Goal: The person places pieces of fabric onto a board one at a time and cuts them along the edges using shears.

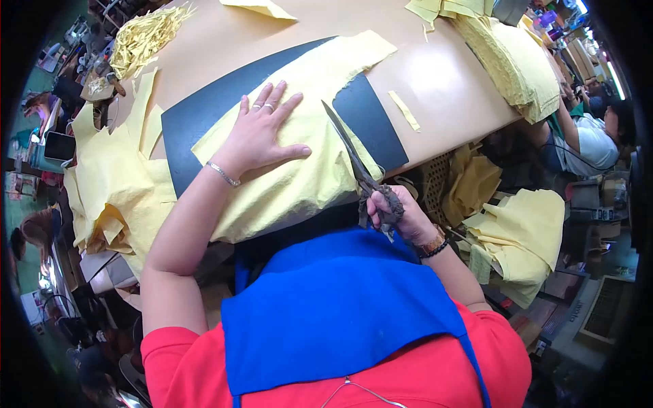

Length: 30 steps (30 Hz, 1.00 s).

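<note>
A piece of yellow fabric [299, 173] lies over a dark cutting mat [371, 112], its near edge hanging off the table toward my blue apron. My left hand [262, 136] rests flat on this fabric with the fingers spread; rings and a bracelet show on it. In my right hand [398, 214] are large scissors [350, 149], their handles wrapped in dark, worn cloth. The blades point away from me and lie along the fabric's right side, looking close together. Whether any cloth sits between them I cannot tell.
Yellow fabric [115, 177] hangs over the table's left edge, and a heap of thin scraps [146, 37] lies far left. A thick fabric stack [513, 68] stands far right. One narrow strip [405, 111] lies beside the mat. More fabric [520, 234] sits lower right. Another person [588, 139] is at right.
</note>
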Each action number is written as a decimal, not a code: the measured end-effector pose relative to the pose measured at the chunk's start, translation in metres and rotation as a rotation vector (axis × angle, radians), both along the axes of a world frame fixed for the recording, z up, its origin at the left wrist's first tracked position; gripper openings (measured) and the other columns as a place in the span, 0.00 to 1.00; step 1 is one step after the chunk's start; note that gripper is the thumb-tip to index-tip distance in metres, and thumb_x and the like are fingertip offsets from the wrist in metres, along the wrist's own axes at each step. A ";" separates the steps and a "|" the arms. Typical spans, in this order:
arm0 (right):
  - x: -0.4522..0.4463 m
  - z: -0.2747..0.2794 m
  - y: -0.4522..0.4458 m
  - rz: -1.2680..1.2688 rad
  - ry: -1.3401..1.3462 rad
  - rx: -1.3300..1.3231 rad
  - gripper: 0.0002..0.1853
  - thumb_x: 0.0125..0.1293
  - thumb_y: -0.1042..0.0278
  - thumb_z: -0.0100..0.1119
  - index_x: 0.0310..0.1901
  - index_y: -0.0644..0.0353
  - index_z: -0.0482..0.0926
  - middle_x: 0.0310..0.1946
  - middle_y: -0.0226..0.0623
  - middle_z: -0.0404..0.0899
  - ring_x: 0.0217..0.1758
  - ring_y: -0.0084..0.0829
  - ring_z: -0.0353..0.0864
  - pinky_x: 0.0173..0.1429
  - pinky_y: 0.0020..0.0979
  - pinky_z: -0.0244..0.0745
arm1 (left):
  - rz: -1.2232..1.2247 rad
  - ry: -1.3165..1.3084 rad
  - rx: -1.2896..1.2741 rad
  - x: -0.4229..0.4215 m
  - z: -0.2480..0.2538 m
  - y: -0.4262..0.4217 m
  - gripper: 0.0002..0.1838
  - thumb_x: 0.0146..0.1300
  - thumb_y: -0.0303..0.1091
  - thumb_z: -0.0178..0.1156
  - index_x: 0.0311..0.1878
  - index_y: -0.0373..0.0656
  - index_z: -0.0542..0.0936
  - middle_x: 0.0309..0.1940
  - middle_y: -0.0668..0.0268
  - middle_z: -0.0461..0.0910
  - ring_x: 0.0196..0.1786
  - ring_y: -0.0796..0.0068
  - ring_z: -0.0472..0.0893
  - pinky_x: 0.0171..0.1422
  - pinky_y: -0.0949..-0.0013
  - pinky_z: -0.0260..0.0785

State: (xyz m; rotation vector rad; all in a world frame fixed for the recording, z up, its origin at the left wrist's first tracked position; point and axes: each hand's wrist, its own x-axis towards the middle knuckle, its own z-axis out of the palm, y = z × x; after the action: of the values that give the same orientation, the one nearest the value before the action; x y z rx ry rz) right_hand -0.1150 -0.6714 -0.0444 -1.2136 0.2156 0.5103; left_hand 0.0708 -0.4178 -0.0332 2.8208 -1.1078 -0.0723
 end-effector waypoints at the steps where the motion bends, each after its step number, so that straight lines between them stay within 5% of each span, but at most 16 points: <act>1: 0.000 0.001 0.001 -0.001 -0.003 0.005 0.19 0.64 0.49 0.61 0.27 0.58 0.77 0.18 0.28 0.75 0.21 0.19 0.75 0.28 0.21 0.72 | 0.021 -0.002 0.001 -0.004 0.000 0.000 0.55 0.46 0.79 0.53 0.74 0.58 0.55 0.75 0.55 0.47 0.77 0.52 0.44 0.75 0.37 0.36; 11: 0.005 -0.001 -0.005 0.041 0.016 -0.015 0.20 0.64 0.49 0.62 0.27 0.59 0.77 0.19 0.28 0.75 0.21 0.20 0.75 0.27 0.22 0.70 | 0.094 -0.013 -0.040 -0.032 0.000 -0.002 0.59 0.43 0.83 0.51 0.73 0.53 0.58 0.74 0.49 0.49 0.77 0.48 0.44 0.73 0.33 0.36; 17: 0.003 0.001 -0.003 0.030 -0.005 -0.025 0.19 0.65 0.49 0.61 0.27 0.58 0.77 0.19 0.27 0.76 0.21 0.19 0.75 0.28 0.21 0.71 | 0.167 0.011 -0.050 -0.034 -0.005 -0.003 0.48 0.55 0.75 0.49 0.72 0.52 0.60 0.73 0.48 0.51 0.76 0.50 0.47 0.73 0.34 0.40; 20: 0.000 0.001 -0.004 0.036 0.008 -0.021 0.19 0.65 0.49 0.61 0.27 0.58 0.77 0.19 0.28 0.76 0.21 0.20 0.75 0.27 0.21 0.71 | 0.150 0.271 0.124 -0.005 0.039 -0.010 0.39 0.63 0.64 0.49 0.72 0.53 0.59 0.72 0.54 0.54 0.75 0.55 0.52 0.74 0.41 0.43; 21: 0.000 -0.002 -0.005 0.040 0.012 -0.023 0.19 0.65 0.49 0.61 0.27 0.58 0.76 0.19 0.27 0.76 0.21 0.20 0.75 0.27 0.21 0.71 | 0.117 0.327 0.258 0.012 0.050 -0.018 0.40 0.60 0.65 0.53 0.71 0.53 0.61 0.71 0.57 0.57 0.74 0.59 0.54 0.75 0.45 0.46; 25: 0.003 -0.005 -0.006 0.034 -0.016 0.003 0.19 0.65 0.49 0.61 0.27 0.58 0.76 0.19 0.28 0.76 0.20 0.19 0.76 0.25 0.21 0.70 | -0.381 -0.141 0.122 0.050 0.030 -0.010 0.48 0.53 0.73 0.52 0.72 0.54 0.58 0.74 0.58 0.52 0.76 0.56 0.50 0.75 0.40 0.41; 30: -0.001 -0.002 -0.001 -0.014 -0.019 0.043 0.17 0.65 0.52 0.61 0.28 0.58 0.77 0.20 0.27 0.76 0.21 0.19 0.75 0.28 0.21 0.73 | -0.266 -0.006 0.036 0.048 0.010 -0.008 0.52 0.51 0.77 0.50 0.74 0.57 0.53 0.76 0.60 0.46 0.77 0.53 0.45 0.73 0.33 0.36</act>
State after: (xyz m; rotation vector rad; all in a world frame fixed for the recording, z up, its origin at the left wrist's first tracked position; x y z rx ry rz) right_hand -0.1161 -0.6721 -0.0461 -1.1736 0.1962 0.4888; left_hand 0.1189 -0.4261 -0.0234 2.6869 -1.4897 -0.1070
